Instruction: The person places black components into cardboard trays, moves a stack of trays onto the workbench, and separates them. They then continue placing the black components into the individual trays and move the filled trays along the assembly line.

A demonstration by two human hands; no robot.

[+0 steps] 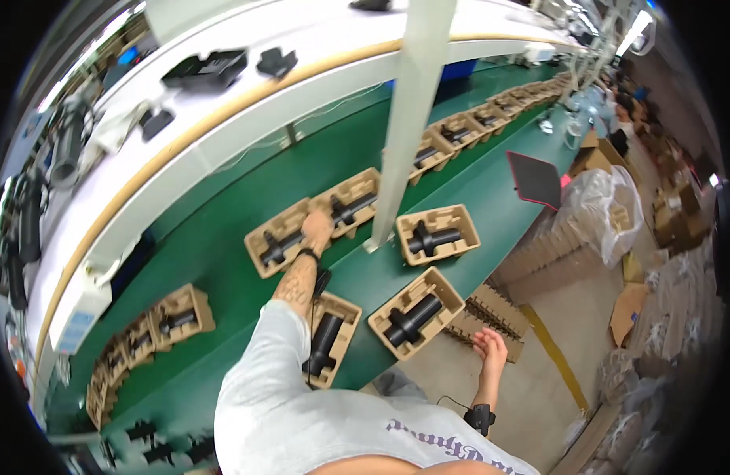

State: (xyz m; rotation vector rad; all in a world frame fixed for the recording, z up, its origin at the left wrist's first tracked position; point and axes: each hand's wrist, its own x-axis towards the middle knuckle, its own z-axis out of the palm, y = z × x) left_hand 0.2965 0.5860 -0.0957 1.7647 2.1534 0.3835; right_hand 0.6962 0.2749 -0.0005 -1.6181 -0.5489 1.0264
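Note:
My left hand (317, 229) reaches across onto the green belt, its fingers closed at the end wall of a brown moulded pulp tray (258, 239). That tray holds a black tube-shaped device (279, 248) and sits end to end with a second tray (321, 199). My right hand (490, 345) hangs past the bench edge, fingers loosely bent and apart, holding nothing. Nearest it on the bench is a tray (378, 323) with a thick black device (413, 320). Another loaded tray (351, 310) lies under my left forearm, and one more (469, 224) stands by the post.
A white post (408, 111) rises from the bench close to my left arm. Loaded trays (192, 294) line the belt at both ends. Above runs a white shelf (325, 43) with black parts. Stacked trays (499, 305) and a plastic bag (614, 210) stand at right.

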